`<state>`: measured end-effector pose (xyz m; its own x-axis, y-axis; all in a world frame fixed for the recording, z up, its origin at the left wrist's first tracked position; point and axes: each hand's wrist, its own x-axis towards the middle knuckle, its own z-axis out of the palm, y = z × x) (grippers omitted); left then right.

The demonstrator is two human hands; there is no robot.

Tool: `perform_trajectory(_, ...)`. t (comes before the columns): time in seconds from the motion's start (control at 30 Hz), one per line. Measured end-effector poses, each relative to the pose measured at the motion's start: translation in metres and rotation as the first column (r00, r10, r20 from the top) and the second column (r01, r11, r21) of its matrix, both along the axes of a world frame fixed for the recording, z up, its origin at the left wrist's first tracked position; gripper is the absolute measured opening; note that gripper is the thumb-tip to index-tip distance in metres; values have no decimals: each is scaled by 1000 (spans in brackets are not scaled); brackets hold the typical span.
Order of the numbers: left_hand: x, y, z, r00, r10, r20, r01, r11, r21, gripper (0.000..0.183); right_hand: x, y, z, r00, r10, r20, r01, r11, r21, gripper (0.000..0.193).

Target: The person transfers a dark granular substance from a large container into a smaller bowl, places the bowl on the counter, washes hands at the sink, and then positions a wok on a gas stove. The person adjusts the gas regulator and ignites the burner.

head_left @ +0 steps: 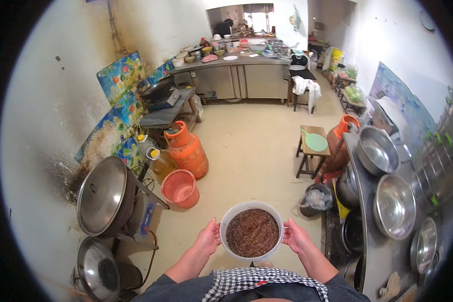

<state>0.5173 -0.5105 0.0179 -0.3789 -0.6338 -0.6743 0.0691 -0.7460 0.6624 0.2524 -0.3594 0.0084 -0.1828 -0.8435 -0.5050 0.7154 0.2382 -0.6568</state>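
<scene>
We hold white bowl point(251, 205) between left hand point(208, 236) and right hand point(295, 236), each grip closed on its side; if one side dips, brown mash point(252, 233) could spill.

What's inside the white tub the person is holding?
A dark brown, grainy mass fills the floor of the white tub, held between left hand and right hand. The mass covers the tub's bottom and anything buried.
</scene>
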Motion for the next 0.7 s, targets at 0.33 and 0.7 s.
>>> perform_trajectory(0.33, -69, -247, 31, 986, 142, -91, -149, 985, -87, 43, -86, -296, 6, 979, 201, 19, -202, 979, 3, 41)
perform_trajectory(0.7, -218, -565, 20, 979, 88, -185, -102, 992, -68, 37, -244, -607, 30, 988, 137, -68, -136, 991, 16, 43)
